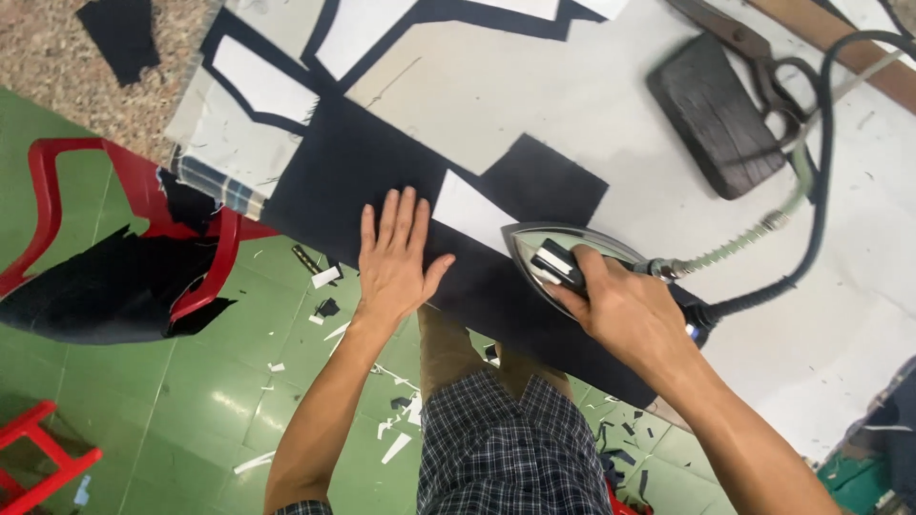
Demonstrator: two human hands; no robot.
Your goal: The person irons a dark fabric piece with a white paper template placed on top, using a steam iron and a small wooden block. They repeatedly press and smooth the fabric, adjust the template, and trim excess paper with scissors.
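Note:
My left hand point(396, 257) lies flat, fingers spread, on a long strip of dark navy fabric point(353, 181) at the near edge of the white work table point(534, 91). My right hand point(620, 310) grips the handle of a steam iron point(553, 250) that rests on the same strip, its tip pointing toward a white paper piece point(472, 212) lying on the fabric. A dark cord point(825, 143) and a coiled steam hose point(754, 236) run from the iron's back end to the right.
A dark rectangular iron rest point(711, 114) and large scissors point(754, 48) lie at the table's far right. More navy and white cut pieces point(277, 81) cover the far left. A red plastic chair point(105, 238) holding dark cloth stands on the green tiled floor among scraps.

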